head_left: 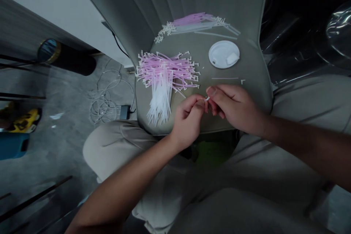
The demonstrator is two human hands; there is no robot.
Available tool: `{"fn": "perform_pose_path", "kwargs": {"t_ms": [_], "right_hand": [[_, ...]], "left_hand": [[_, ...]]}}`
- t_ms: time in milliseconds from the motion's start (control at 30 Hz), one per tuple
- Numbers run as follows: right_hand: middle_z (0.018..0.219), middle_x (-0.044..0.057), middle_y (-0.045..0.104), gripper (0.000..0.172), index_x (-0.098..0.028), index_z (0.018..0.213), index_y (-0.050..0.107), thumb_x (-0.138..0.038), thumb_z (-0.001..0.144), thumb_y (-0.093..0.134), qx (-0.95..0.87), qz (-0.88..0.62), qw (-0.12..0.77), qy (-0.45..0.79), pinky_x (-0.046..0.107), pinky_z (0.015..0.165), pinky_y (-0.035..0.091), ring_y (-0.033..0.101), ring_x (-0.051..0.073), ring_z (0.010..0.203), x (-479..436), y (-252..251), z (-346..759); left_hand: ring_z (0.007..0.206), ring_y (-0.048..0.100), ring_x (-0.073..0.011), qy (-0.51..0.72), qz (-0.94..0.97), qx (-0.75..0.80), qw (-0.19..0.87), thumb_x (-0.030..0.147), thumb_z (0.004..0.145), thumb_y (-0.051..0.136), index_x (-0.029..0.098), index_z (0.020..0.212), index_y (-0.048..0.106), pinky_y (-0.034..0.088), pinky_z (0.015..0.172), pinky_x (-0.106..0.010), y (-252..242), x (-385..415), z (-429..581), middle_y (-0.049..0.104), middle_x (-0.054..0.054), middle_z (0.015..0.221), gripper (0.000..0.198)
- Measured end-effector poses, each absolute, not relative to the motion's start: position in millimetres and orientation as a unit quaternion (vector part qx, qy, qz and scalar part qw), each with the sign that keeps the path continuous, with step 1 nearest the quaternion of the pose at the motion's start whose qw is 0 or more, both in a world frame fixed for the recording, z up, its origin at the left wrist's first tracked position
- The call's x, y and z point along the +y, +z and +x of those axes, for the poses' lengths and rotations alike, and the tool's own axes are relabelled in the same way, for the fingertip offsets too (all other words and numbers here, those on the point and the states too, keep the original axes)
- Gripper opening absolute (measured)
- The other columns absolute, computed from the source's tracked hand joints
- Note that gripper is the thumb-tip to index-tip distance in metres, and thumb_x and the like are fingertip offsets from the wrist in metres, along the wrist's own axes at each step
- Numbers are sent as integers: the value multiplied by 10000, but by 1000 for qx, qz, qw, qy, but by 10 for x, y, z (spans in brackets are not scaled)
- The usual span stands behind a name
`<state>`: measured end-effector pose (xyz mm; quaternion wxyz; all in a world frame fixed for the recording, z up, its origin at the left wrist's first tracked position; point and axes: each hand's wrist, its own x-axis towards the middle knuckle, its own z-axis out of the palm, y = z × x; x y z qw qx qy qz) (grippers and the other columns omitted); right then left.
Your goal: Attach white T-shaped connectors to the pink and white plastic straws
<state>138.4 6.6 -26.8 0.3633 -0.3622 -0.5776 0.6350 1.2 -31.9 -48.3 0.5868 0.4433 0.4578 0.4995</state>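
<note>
My left hand (189, 120) is closed in a pinch, thumb against the fingers. My right hand (233, 106) meets it from the other side, also pinching. Between the fingertips shows a small white piece (207, 98), mostly covered, so its full shape is hidden. Just beyond the hands lie a thin pink stick (225, 78) and a tiny white L-shaped piece (242, 81). To their left is a heap of pink sticks with white angled ends (175, 66), with a bundle of plain white sticks (161, 98) across its near side.
Everything lies on a grey padded chair seat (189, 44). Toward its back are more pink and white sticks (194, 23); a white round lid (224, 54) holds a small white item. Tangled cables (105, 97) and a black box (125, 112) lie on the floor at left.
</note>
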Motion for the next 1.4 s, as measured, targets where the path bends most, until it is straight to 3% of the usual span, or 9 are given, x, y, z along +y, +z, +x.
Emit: {"fn": "perform_pose_path", "kwargs": {"t_ms": [700,1133,1400], "right_hand": [[574,-41,480,413,-174,616,506,-372,976,462,-640,-405,338,559,238,549,335,438,74,552,96,-257,1397],[555,-39,463,432,-182,623,505,-430,973,454,-661,-382,310,567,243,558,342,448,88,550,152,-284,1435],[560,-45,446,441,-181,614,477,-442,969,463,-674,-379,292,563,242,539,323,423,77,535,169,-274,1441]], "left_hand": [[495,288,-81,488,479,453,572,309,945,458,190,690,496,339,524,-227,-531,-293,10,349,56,590,285],[510,310,-88,460,498,474,561,345,939,463,191,671,476,294,485,-232,-510,-285,-24,413,36,612,309],[485,284,-82,451,486,467,585,335,939,465,191,673,467,263,464,-226,-499,-285,-44,332,56,560,303]]}}
